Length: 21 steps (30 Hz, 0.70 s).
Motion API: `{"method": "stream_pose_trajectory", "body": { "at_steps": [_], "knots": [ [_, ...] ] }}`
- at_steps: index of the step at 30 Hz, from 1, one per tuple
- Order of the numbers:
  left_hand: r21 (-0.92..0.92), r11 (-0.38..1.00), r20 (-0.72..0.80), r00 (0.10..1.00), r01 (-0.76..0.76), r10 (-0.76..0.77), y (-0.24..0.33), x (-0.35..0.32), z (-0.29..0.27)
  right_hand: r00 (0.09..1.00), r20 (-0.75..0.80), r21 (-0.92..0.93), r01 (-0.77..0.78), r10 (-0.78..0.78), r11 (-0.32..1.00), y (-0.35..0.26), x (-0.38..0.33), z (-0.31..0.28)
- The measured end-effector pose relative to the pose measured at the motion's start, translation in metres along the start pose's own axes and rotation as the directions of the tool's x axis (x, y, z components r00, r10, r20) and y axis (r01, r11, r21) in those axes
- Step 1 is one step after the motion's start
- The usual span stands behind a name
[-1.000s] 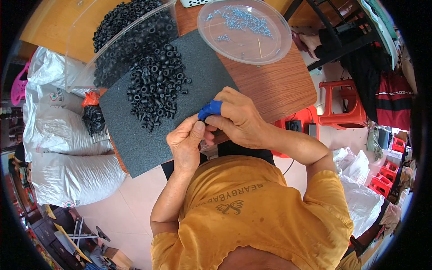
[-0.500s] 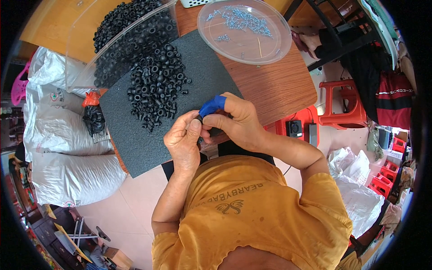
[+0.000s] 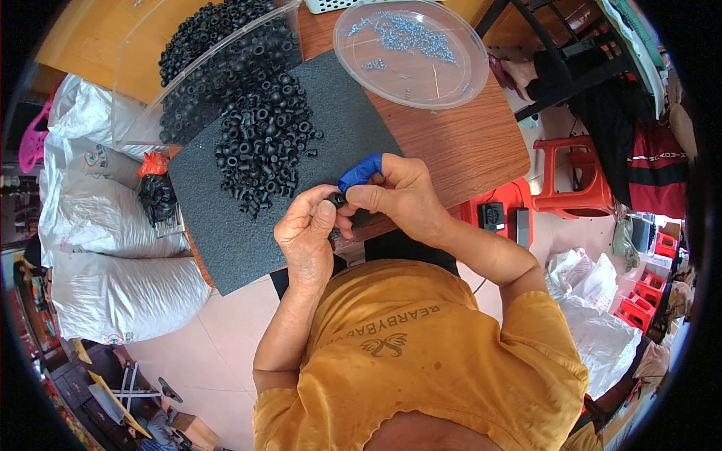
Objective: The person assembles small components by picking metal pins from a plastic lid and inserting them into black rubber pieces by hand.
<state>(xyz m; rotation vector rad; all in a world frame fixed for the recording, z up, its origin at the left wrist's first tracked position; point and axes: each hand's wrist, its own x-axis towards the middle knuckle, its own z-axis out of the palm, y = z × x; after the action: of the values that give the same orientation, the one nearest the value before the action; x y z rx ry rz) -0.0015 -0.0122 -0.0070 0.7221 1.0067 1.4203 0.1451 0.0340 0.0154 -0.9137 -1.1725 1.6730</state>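
From the head view, a small black rubber grommet (image 3: 336, 199), round and matte, is pinched between the fingers of the left hand (image 3: 306, 234) and the right hand (image 3: 398, 197), both closed on it just over the near edge of the desk (image 3: 466, 150); the right forefinger wears a blue finger cover (image 3: 359, 171). Beyond the hands a loose heap of grommets (image 3: 263, 146) lies on a coarse dark grey foam mat (image 3: 226, 225), beside a clear plastic bin (image 3: 203, 68) full of them at the far left corner. A clear round lid (image 3: 410, 52) holding small bluish screws sits on the brown wood toward the far right corner.
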Motion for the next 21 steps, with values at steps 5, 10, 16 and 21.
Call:
{"method": "stream_pose_trajectory", "body": {
  "at_steps": [5,10,16,21],
  "knots": [
    [-0.045,0.999,0.018,1.0,0.008,-0.008,0.0,0.0006,-0.0023,0.999,0.024,0.062,-0.032,0.03,0.998,0.0007,0.0006,-0.002],
    [-0.039,0.999,0.017,1.0,0.006,-0.005,0.0019,0.0006,0.0008,0.995,0.072,0.058,-0.079,0.075,0.995,0.0011,0.0012,-0.0052],
    [0.052,0.998,-0.002,1.0,-0.022,0.022,0.0013,-0.0009,0.0036,0.996,0.06,0.052,-0.065,0.062,0.997,0.0033,0.0017,-0.0054],
    [0.039,0.999,-0.006,1.0,-0.011,0.012,-0.0002,-0.0008,0.0033,0.998,0.063,-0.061,0.001,0.003,0.998,0.001,0.0,-0.0039]
  ]
}}
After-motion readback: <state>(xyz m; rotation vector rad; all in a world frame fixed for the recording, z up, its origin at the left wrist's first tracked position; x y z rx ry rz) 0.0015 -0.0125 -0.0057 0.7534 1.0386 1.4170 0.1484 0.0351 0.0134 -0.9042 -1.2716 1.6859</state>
